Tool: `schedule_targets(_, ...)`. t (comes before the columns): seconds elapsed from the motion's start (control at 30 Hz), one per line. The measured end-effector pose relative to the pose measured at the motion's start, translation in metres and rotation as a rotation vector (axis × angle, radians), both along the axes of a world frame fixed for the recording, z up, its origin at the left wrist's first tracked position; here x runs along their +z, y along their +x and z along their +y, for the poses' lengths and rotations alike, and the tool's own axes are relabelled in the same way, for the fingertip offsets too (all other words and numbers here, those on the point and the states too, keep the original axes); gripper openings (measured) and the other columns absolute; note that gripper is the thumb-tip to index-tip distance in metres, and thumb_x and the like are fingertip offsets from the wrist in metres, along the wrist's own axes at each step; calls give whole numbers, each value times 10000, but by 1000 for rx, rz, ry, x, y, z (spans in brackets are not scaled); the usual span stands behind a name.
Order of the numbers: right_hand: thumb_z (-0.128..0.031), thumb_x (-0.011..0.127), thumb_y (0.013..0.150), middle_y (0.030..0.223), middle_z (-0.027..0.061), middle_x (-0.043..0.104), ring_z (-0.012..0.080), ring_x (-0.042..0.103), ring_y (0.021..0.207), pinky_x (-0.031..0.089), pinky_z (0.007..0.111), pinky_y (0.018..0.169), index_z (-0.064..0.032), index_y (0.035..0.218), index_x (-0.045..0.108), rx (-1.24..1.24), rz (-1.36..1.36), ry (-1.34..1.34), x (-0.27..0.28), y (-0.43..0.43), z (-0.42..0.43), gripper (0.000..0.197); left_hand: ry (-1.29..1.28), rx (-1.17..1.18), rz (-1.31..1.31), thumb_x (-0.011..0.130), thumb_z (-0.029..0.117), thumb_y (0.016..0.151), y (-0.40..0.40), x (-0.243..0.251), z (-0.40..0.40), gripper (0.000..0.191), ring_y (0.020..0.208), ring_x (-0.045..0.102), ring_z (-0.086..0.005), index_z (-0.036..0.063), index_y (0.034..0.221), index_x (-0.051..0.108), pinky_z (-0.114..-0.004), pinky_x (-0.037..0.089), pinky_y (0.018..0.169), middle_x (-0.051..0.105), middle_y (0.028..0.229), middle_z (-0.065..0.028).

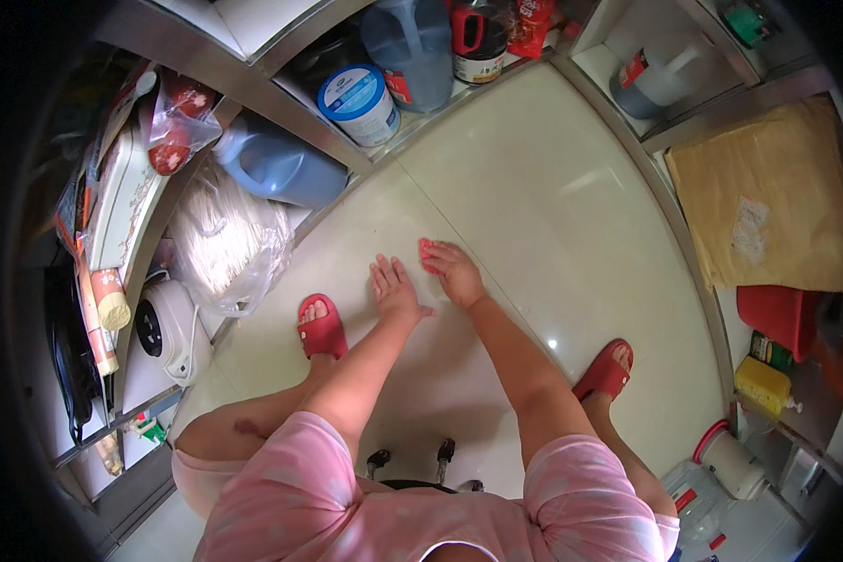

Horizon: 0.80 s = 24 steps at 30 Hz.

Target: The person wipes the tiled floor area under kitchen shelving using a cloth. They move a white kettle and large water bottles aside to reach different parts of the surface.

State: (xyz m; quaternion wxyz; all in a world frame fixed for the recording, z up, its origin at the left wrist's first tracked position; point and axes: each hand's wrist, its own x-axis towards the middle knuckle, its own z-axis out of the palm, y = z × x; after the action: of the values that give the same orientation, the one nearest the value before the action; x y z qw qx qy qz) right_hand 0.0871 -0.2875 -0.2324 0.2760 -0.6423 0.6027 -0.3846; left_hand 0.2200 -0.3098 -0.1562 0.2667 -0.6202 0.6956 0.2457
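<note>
My right hand [458, 272] has its fingers closed around a small red item [428, 257], perhaps a sponge or folded cloth; most of it is hidden under the fingers. Just to the left, my left hand [397, 293] is spread with fingers apart and nothing in it. Both hands reach out low over the pale tiled floor [534, 197]; whether the left palm touches the tile I cannot tell. A red slide sandal [324, 330] is on my left foot, and another red slide sandal [604, 376] is on my right foot.
Open shelves surround me, holding a blue jug [281, 165], a plastic bag of thin sticks [225, 239], a blue-lidded tub [358, 105], a dark sauce bottle [479, 42] and a brown paper package [766, 204]. Stool casters [444, 453] show beneath me. A clear plastic bottle [695, 502] lies lower right.
</note>
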Motion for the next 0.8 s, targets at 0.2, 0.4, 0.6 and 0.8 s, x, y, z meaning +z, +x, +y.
schedule_targets(0.2,81,633,672,1083,79,636,252,579,1058,441,353,970,-79,889,692,-21,-42,-36,-3,52,57,276,-92,-177,5,835,426,552,40,-4,-1,1202,1385,96,-376,8,1431,130,-439,141,1121,67,1495,-239)
schedule_targets(0.4,93,520,778,984,124,646,177,616,926,513,274,800,41,902,652,-78,-764,598,3,60,111,188,10,-202,67,755,301,673,31,12,-7,839,1349,263,-262,99,1378,347,-417,178,1107,305,1455,-79)
schedule_targets(0.6,106,434,794,1052,124,642,176,618,946,515,260,735,36,1058,613,-447,-661,517,120,62,140,327,-86,-213,198,652,236,760,31,70,55,711,1363,231,-264,145,1393,340,-448,163,1110,303,1458,-62)
schedule_targets(0.8,-1,356,809,1004,88,671,119,362,286,282,294,265,-5,1156,586,-876,-813,410,210,79,201,416,-101,-308,307,644,352,785,40,113,104,692,1357,238,-256,147,1379,355,-457,175,1106,300,1457,-54)
